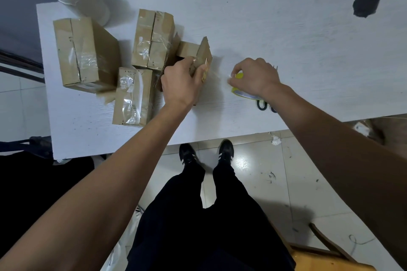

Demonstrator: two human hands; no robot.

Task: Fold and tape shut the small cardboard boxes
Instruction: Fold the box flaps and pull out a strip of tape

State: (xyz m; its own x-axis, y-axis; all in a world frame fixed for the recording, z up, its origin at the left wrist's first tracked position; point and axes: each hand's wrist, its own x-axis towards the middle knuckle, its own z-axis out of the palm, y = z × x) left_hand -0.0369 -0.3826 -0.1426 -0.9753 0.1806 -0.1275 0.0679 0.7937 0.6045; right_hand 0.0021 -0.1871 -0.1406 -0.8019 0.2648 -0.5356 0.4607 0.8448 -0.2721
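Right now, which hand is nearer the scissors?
Right. The right hand, gripping the tape roll, sits just above the scissors; the left hand holds the open box, farther left.

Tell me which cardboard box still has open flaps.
The box under the left hand, rightmost of the four: its flaps stand up untaped, while the other three are sealed with clear tape.

An open brown cardboard box [199, 57] stands on the white counter [286, 50], its flaps up. A strip of clear tape [217, 75] runs from it to the yellow tape roll [239, 91]. Three taped boxes lie left of it: a large one [84, 54], one behind [153, 38], one in front [133, 97].
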